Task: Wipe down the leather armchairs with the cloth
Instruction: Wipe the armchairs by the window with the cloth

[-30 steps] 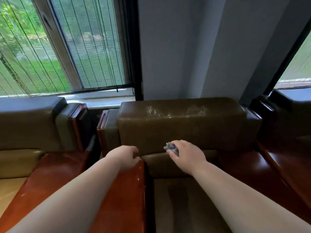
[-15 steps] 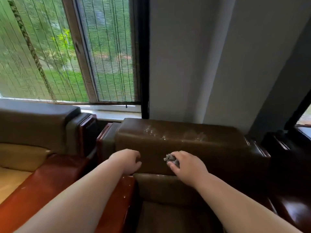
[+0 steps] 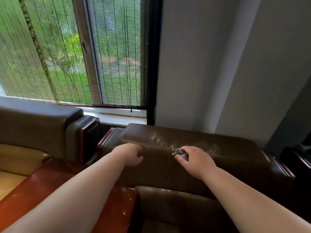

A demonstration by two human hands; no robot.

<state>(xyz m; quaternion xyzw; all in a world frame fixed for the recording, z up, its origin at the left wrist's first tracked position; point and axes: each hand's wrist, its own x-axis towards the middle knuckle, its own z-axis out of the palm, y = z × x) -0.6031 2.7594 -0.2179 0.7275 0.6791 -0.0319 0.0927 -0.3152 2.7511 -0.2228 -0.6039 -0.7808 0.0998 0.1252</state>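
A dark brown leather armchair (image 3: 235, 158) stands straight ahead against the wall, with wet streaks glinting on the top of its backrest. My right hand (image 3: 196, 161) grips a small bunched grey cloth (image 3: 180, 152) and holds it against the upper front of the backrest, just below those streaks. My left hand (image 3: 130, 153) hovers at the backrest's left end with its fingers loosely curled and nothing in it. A second brown leather armchair (image 3: 33, 130) stands to the left, with a tan seat cushion.
Glossy red-brown wooden armrests (image 3: 116, 214) run between the two chairs, under my left forearm. Behind are a window with a thin blind (image 3: 70, 52) and a grey wall (image 3: 210, 64). Another dark chair (image 3: 296, 158) sits at the far right.
Both hands have risen from the foot of the backrest to its upper front edge, the cloth going up with my right hand. The view has tilted upward.
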